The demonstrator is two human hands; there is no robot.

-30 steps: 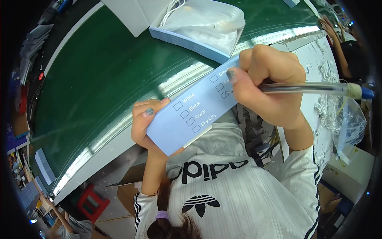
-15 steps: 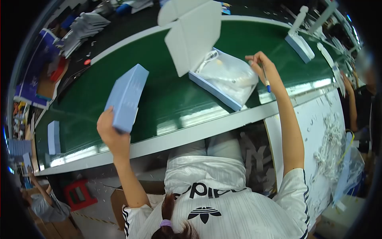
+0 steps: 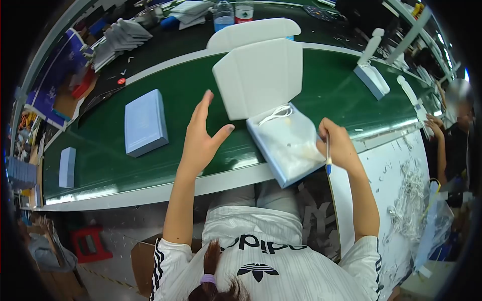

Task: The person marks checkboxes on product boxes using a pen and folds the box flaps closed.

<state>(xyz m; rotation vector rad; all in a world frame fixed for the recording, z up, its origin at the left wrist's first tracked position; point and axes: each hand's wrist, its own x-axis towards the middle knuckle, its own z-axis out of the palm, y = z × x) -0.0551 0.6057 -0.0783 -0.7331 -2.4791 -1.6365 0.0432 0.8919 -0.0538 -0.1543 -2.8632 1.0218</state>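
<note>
My left hand (image 3: 202, 138) is raised over the green table (image 3: 201, 75), fingers apart and holding nothing. Left of it a closed light blue box (image 3: 144, 122) lies flat. An open blue box (image 3: 273, 159) with its white lid (image 3: 262, 75) standing up is in front of me, its near corner over the table edge. Inside are a white cable (image 3: 275, 115) and something in a clear plastic bag (image 3: 291, 140). My right hand (image 3: 337, 145), at that box's right side, is closed round a pen (image 3: 328, 155); whether its fingertips also grip the box is unclear.
A narrow blue box (image 3: 67, 167) lies at the far left, a small open box (image 3: 371, 80) at the back right. Loose white cables (image 3: 409, 200) lie on a white board at the right. Two bottles (image 3: 224, 16) stand behind the table. A person (image 3: 454, 135) is at the right edge.
My left hand has let go of the blue box, now flat on the table, and moved right. My right hand has come to the open box, which has turned and moved nearer.
</note>
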